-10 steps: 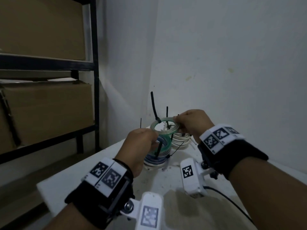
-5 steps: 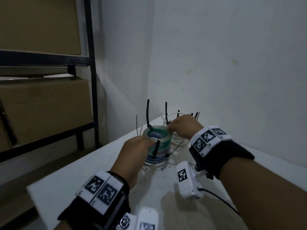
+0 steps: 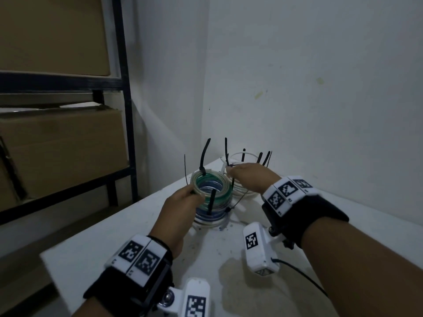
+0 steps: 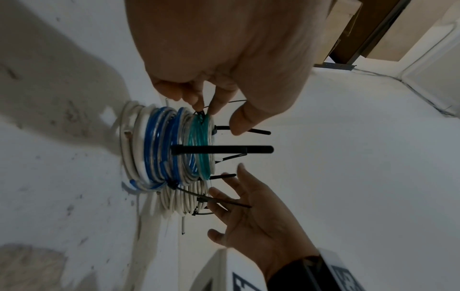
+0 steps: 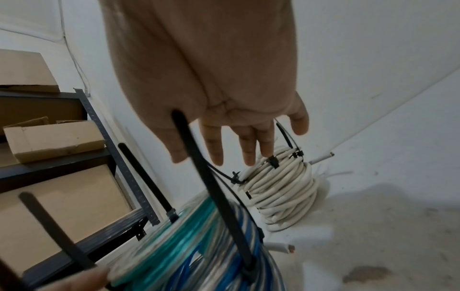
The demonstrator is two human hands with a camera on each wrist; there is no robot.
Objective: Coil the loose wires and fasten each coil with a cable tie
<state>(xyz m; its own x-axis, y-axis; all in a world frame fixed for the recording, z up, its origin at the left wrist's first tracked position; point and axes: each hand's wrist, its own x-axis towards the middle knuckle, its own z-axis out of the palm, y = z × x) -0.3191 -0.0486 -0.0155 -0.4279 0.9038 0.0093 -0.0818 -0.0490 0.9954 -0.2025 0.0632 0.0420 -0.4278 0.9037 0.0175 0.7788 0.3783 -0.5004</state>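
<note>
While the left hand (image 3: 180, 203) pinches the rim of the green coil (image 3: 209, 184) atop the coloured stack on the table (image 3: 96, 243), the right hand (image 3: 248, 179) hovers spread and empty over the white coils (image 5: 281, 189). Risk: a tug could topple the stack, or those upright cable ties (image 3: 204, 154) could snag fingers.

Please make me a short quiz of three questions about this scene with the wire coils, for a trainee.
1. True or false: the green coil lies on top of the blue coils.
2. The right hand is: A) gripping a cable tie; B) open, fingers straight, over the white coils; C) flat on the table.
3. Which hand pinches the green coil's rim?

Key: 1 true; 2 B; 3 the left hand.
</note>
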